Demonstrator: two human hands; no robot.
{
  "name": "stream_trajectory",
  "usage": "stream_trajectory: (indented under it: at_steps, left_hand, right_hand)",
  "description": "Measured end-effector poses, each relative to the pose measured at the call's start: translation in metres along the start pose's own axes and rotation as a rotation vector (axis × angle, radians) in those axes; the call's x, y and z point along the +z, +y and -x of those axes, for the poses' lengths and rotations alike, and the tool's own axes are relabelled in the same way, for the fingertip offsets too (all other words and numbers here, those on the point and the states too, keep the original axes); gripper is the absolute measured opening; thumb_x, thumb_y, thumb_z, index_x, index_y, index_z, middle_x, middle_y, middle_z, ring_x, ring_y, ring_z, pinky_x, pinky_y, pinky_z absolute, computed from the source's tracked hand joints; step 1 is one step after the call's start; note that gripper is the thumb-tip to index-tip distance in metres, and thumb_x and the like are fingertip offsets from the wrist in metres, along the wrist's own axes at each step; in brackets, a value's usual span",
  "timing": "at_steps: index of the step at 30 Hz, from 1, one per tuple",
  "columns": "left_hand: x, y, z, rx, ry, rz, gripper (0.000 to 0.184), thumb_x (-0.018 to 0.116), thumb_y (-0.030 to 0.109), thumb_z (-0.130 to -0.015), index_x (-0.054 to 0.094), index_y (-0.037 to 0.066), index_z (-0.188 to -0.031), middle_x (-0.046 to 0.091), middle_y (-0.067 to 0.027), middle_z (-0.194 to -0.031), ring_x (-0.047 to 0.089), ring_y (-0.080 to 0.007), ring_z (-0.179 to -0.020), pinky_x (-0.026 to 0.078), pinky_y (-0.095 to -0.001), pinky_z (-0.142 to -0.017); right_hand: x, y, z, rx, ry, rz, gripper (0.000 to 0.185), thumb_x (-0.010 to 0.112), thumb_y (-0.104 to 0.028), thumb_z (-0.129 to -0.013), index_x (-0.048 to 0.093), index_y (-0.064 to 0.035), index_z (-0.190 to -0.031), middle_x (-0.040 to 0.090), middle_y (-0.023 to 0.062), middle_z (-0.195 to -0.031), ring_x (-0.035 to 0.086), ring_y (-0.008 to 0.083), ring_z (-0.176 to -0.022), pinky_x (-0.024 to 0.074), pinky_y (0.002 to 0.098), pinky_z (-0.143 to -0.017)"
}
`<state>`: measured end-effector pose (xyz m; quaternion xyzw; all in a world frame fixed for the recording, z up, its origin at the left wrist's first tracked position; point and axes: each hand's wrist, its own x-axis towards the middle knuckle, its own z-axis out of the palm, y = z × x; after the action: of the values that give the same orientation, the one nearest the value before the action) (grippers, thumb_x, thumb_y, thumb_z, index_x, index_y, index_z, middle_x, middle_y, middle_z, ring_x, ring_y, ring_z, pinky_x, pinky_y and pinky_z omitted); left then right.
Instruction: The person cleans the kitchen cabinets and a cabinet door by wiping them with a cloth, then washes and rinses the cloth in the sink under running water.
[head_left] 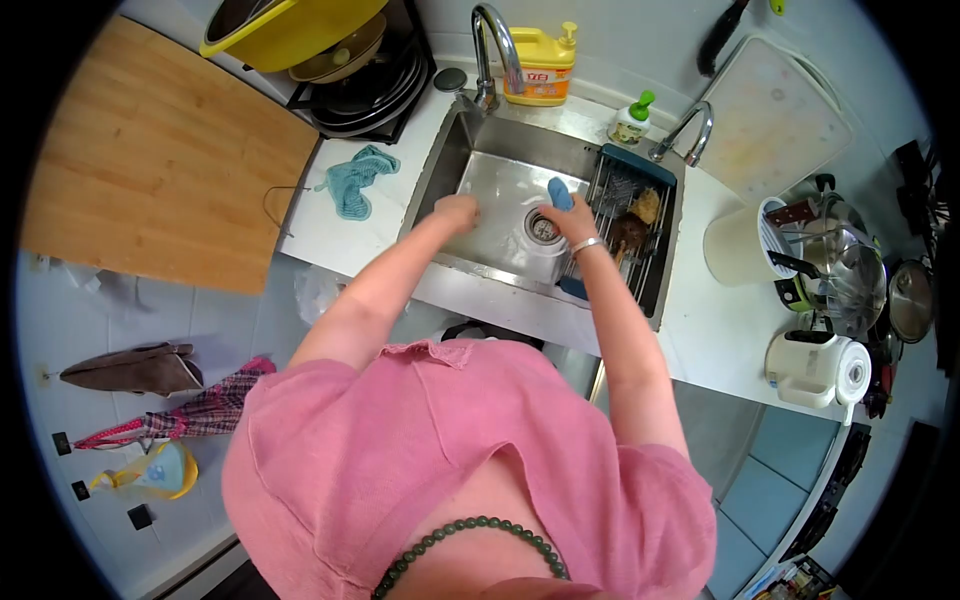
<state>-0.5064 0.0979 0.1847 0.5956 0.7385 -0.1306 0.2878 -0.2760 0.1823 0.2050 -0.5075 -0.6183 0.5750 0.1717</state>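
Observation:
My right hand (573, 220) grips a blue sponge (560, 194) over the sink (495, 185), close to the drain strainer (543, 227). Fingers curled, my left hand (458, 213) is closed at the basin's left side; anything inside it is hidden. The basin's metal floor looks wet. To the right of my right hand, a drying rack (640, 167) spans the sink, bearing a few brushes or scrubbers, among them a tan one (646, 205) and a dark brown one (629, 232).
A faucet (487, 50) and a yellow detergent jug (541, 65) stand behind the sink, with a green-topped pump bottle (632, 120). A teal cloth (360, 182) lies left on the counter. Rightward are a white utensil holder (738, 247) and a white kettle (815, 368).

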Motion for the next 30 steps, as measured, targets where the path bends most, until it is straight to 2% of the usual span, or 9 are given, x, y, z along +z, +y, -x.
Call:
stream_trajectory:
  at_steps: [1,3,6,9,13,17,25,27,30]
  left_hand:
    - [0.006,0.012,0.013,0.127,0.186,0.045,0.039,0.057,0.031,-0.085,0.06,0.007,-0.115,0.064,-0.0131,-0.108,0.062,-0.0234,-0.096,0.047,-0.0348,-0.083]
    - [0.035,0.037,-0.008,0.225,0.172,0.888,0.035,0.057,0.029,-0.087,0.061,0.006,-0.112,0.065,-0.008,-0.1,0.062,-0.0177,-0.09,0.048,-0.0333,-0.078]
    - [0.005,0.096,0.03,0.141,0.161,1.331,0.028,0.057,0.028,-0.089,0.063,0.005,-0.104,0.063,-0.0038,-0.091,0.059,-0.0123,-0.083,0.048,-0.0286,-0.073]
    - [0.014,0.104,0.016,0.134,0.19,1.465,0.022,0.055,0.025,-0.091,0.063,0.005,-0.096,0.062,-0.0022,-0.084,0.058,-0.0106,-0.077,0.047,-0.0255,-0.071]
    - [0.014,0.101,0.018,0.178,0.191,1.472,0.019,0.052,0.021,-0.093,0.06,0.005,-0.09,0.06,-0.0017,-0.081,0.056,-0.0106,-0.072,0.046,-0.0239,-0.069]
    - [0.018,0.107,0.021,0.243,0.262,1.384,0.021,0.044,0.018,-0.095,0.058,0.004,-0.089,0.059,-0.0029,-0.078,0.056,-0.0115,-0.07,0.047,-0.0257,-0.068]
    - [0.006,0.105,0.033,0.155,0.494,1.508,0.023,0.041,0.018,-0.092,0.055,0.001,-0.088,0.06,-0.0047,-0.079,0.057,-0.0153,-0.066,0.048,-0.0294,-0.064]
    - [0.004,0.085,0.023,0.198,0.794,0.787,0.024,0.044,0.019,-0.09,0.057,0.002,-0.081,0.061,-0.0076,-0.072,0.058,-0.0155,-0.066,0.047,-0.0312,-0.057]
    - [-0.023,0.085,0.049,0.287,0.649,0.819,0.017,0.045,0.015,-0.089,0.054,0.002,-0.084,0.064,-0.0079,-0.082,0.06,-0.0149,-0.069,0.048,-0.0291,-0.057]
  right_hand:
    - [0.001,0.009,0.004,-0.006,0.032,-0.054,0.052,0.079,-0.029,-0.064,0.054,0.002,-0.098,0.062,0.0116,-0.078,0.06,0.0181,-0.069,0.0477,0.0306,-0.064]
    - [0.005,0.031,0.001,-0.011,0.074,-0.117,0.054,0.08,-0.028,-0.064,0.053,0.0031,-0.098,0.06,0.0106,-0.078,0.058,0.0165,-0.068,0.0473,0.029,-0.064]
    - [0.014,0.047,0.016,-0.297,0.146,0.015,0.052,0.077,-0.025,-0.069,0.054,0.0022,-0.105,0.062,0.0098,-0.082,0.058,0.0127,-0.062,0.0475,0.0254,-0.058]
    - [0.005,0.025,0.044,-0.14,-0.119,-0.058,0.048,0.073,-0.023,-0.074,0.054,0.001,-0.11,0.063,0.01,-0.09,0.06,0.013,-0.071,0.0488,0.0261,-0.066]
    - [-0.003,0.037,0.046,-0.036,-0.284,-0.618,0.031,0.06,-0.015,-0.084,0.056,0.0025,-0.11,0.063,0.0071,-0.09,0.062,0.0149,-0.076,0.0506,0.0283,-0.063]
    - [-0.012,0.034,0.047,0.154,-0.297,-0.635,0.024,0.055,-0.011,-0.084,0.057,0.0014,-0.104,0.062,0.0062,-0.09,0.061,0.0153,-0.072,0.0508,0.0275,-0.064]
    - [-0.028,0.019,0.047,-0.238,0.051,-0.29,0.013,0.068,-0.012,-0.078,0.061,-0.0036,-0.072,0.055,-0.0047,-0.065,0.048,0.0036,-0.058,0.0389,0.0196,-0.054]
    - [-0.032,-0.004,0.058,-0.337,0.027,-0.345,0.02,0.07,-0.012,-0.078,0.056,-0.007,-0.065,0.049,-0.0078,-0.063,0.04,0.0018,-0.058,0.0321,0.0189,-0.053]
    - [-0.042,-0.047,0.076,-0.261,-0.173,-0.669,0.017,0.062,-0.016,-0.085,0.058,-0.0084,-0.071,0.053,-0.0056,-0.068,0.047,0.0045,-0.062,0.0352,0.0198,-0.056]
